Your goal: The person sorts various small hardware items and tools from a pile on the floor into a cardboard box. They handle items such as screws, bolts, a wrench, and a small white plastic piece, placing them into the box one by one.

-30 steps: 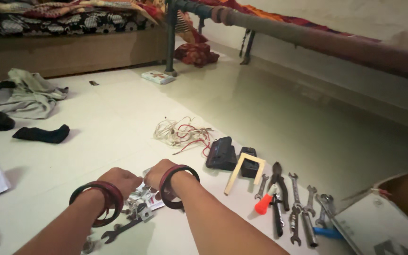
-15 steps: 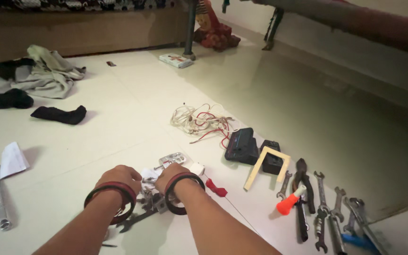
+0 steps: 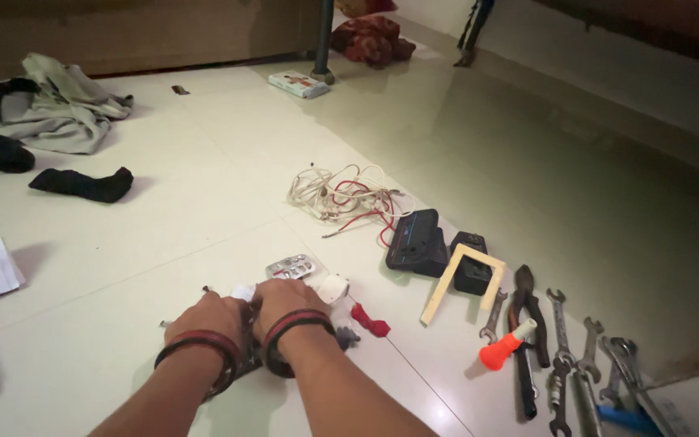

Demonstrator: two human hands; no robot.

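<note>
Pale glossy tiled floor (image 3: 163, 218) fills the frame; clothes (image 3: 58, 109) heaped upper left. A small white packet with red marks (image 3: 299, 83) lies top centre, a silver blister strip (image 3: 291, 266) just above the hands. Left hand (image 3: 208, 318) and right hand (image 3: 281, 301), lower centre, are pressed together over small metal parts (image 3: 343, 337); grip itself hidden

Left hand (image 3: 204, 317) and right hand (image 3: 283, 301) cover small metal parts (image 3: 246, 356) on floor; kind of parts, grip unclear. Spanner row (image 3: 584, 364) cut by bottom edge. Bed frame leg (image 3: 323, 40) cut by top edge. Blister pack (image 3: 291, 266) detail too small.
</note>
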